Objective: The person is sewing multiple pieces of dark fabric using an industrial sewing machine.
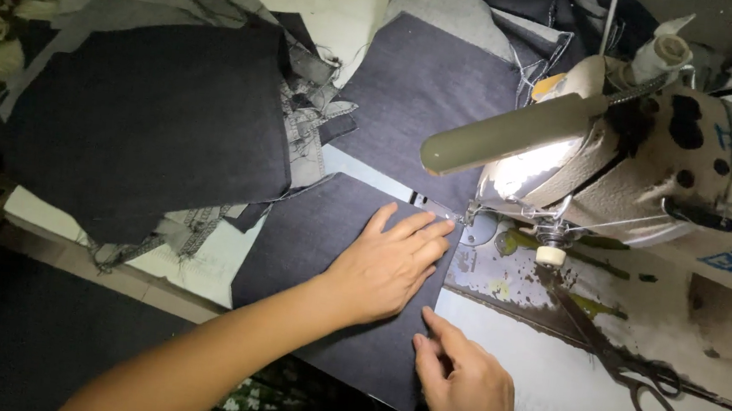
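right hand (464, 393) pinching dark denim panel (338, 257) edge, left hand (392, 263) flat on it

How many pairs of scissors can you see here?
1. The scissors lie on the worn machine table, right of the right hand and below the sewing machine. Others may hide under cloth.

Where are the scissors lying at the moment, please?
In the head view, the scissors lie on the sewing machine's bed at the lower right, to the right of the right hand and below the machine head.
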